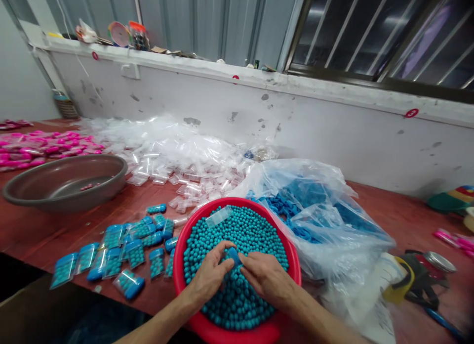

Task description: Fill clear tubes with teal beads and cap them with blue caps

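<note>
Over a red basin (294, 245) full of small teal balls (252, 235), both my hands meet at a small blue cap (233, 255). My left hand (213, 270) is closed round a small container under this cap, its body mostly hidden by the fingers. The fingertips of my right hand (264, 275) pinch the cap from the other side. One clear plastic case (218, 216) lies on the balls near the basin's far rim. Left of the basin lie several clear cases with blue caps (135, 252), filled with teal balls.
Empty clear cases (159, 146) are heaped at the back. A clear bag (314, 195) of blue parts stands right of the red basin. At left are a grey basin (66, 186) and pink-capped cases (48, 149). A jar with a metal lid (439, 262) lies at right.
</note>
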Tool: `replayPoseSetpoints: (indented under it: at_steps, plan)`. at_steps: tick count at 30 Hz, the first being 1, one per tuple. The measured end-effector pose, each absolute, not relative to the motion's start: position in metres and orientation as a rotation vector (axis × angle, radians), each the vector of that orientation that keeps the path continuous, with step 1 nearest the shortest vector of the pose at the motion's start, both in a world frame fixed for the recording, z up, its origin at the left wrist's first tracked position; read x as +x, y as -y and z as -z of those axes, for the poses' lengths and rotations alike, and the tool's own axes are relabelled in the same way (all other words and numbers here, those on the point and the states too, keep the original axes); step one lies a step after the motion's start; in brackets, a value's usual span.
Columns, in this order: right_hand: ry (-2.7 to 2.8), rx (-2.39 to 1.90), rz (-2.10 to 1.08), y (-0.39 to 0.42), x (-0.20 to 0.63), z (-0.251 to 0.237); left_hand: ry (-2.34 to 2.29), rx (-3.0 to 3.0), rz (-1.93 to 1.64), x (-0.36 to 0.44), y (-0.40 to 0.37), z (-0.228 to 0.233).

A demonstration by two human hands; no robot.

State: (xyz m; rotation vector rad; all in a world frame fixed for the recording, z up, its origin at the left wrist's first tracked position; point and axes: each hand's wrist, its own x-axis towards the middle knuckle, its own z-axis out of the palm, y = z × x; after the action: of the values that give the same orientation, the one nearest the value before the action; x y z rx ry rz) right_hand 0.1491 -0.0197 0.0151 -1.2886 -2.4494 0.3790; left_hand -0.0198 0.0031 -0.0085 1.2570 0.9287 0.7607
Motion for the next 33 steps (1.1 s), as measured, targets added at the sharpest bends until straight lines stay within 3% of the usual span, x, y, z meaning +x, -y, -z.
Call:
replayPoseSetpoints:
  at_steps: [4,7,15,21,28,33]
  plan:
    - [1.722,-1.368,-1.190,0.007,0.150,-0.014,-0.883,1.241,-0.686,-0.024,-0.005,-0.003]
    - [1.332,-1.345,-1.414,0.001,0.145,-0.008,-0.932,1.247,-0.690,-0.023,-0.004,-0.006]
    - [1.354,-1.366,-1.270,0.001,0.138,-0.009,-0.959,1.311,-0.662,-0.022,-0.003,-0.009]
    - [1.916,-1.370,-0.914,0.018,0.130,-0.012,-0.987,1.299,-0.783,-0.015,0.000,-0.001]
    - [1.990,-1.479,-0.859,0.029,0.118,0.003,-0.875,1.357,-0.883,-0.015,0.008,-0.011]
    - [1.887,-1.326,-0.881,0.029,0.121,-0.004,-0.851,1.369,-0.894,-0.012,0.007,-0.022]
